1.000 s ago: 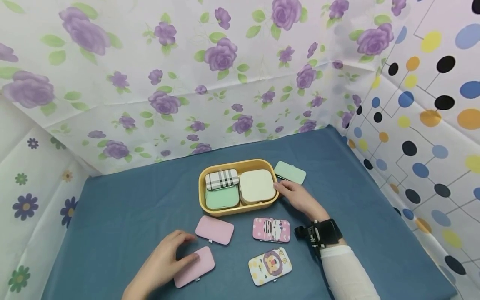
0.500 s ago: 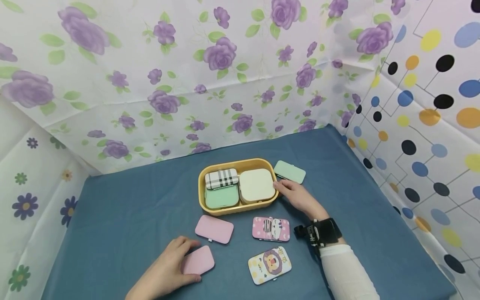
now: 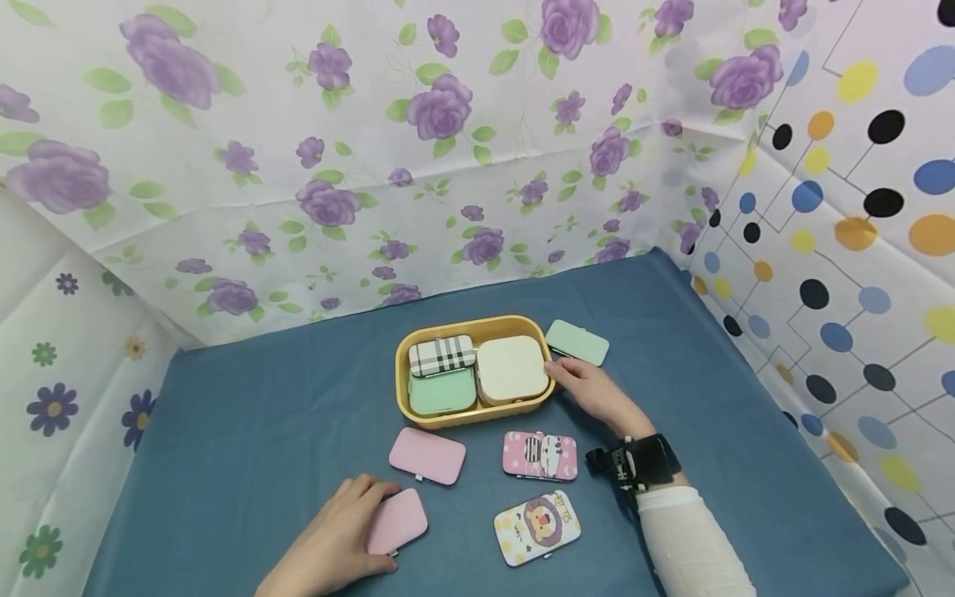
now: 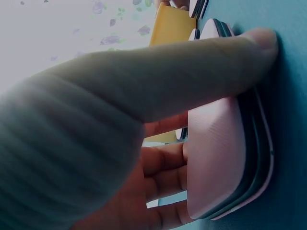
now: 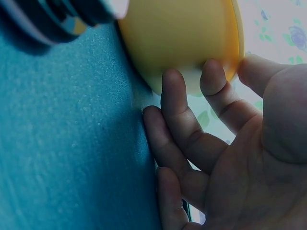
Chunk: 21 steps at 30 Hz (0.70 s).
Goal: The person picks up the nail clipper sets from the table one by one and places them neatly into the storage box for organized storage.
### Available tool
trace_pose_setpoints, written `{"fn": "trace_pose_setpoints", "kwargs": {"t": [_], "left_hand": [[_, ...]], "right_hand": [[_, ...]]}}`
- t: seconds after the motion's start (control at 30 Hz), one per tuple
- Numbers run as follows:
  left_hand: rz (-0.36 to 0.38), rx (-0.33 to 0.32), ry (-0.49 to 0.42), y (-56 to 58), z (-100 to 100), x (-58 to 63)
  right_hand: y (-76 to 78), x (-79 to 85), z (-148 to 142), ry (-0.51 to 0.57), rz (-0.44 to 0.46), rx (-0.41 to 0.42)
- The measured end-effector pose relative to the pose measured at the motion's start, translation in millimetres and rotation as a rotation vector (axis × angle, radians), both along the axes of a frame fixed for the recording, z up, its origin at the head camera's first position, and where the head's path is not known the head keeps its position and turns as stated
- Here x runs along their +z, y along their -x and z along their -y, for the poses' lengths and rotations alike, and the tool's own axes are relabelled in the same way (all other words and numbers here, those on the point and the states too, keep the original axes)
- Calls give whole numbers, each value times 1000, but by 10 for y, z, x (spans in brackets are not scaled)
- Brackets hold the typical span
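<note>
My left hand [image 3: 339,535] grips a pink clasp case [image 3: 399,521] lying on the blue cloth. In the left wrist view, the thumb crosses the near edge of this pink case [image 4: 218,158] while the fingers lie along its far side. At the yellow basket [image 3: 457,421], my right hand [image 3: 593,396] pinches the right end of the rim, thumb on top and index finger against the outer wall [image 5: 182,33]. Inside the basket are a plaid case [image 3: 442,356], a mint case [image 3: 442,393] and a cream square case [image 3: 511,370]. The plaid one partly covers the mint one.
Another pink case [image 3: 427,456] lies between my left hand and the basket. A pink cat-print case [image 3: 540,456] and a lion-print case [image 3: 537,527] lie in front. Behind my right hand is a mint case [image 3: 578,342]. Patterned cloth walls [image 3: 477,166] border the table.
My left hand has drawn its fingers and thumb in around the nearer pink case, which shows slightly less now. The right hand and the basket have stayed put.
</note>
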State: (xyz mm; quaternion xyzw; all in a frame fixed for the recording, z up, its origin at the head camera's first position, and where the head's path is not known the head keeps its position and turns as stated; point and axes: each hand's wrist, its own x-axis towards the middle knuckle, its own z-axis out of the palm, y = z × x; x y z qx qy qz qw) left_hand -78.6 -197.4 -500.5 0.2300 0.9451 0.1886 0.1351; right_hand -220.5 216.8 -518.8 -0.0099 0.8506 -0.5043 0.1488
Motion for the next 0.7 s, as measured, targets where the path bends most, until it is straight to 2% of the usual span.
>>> {"fn": "trace_pose_setpoints", "kwargs": {"t": [0.4, 0.6, 0.7], "left_hand": [[-13, -25, 20, 11, -4, -3], [-48, -49, 5, -3, 17, 17], [-42, -61, 0, -4, 30, 28]], "right_hand": [[21, 6, -11, 6, -4, 13], [35, -6, -13, -8, -9, 10], [26, -13, -3, -10, -8, 13]]}}
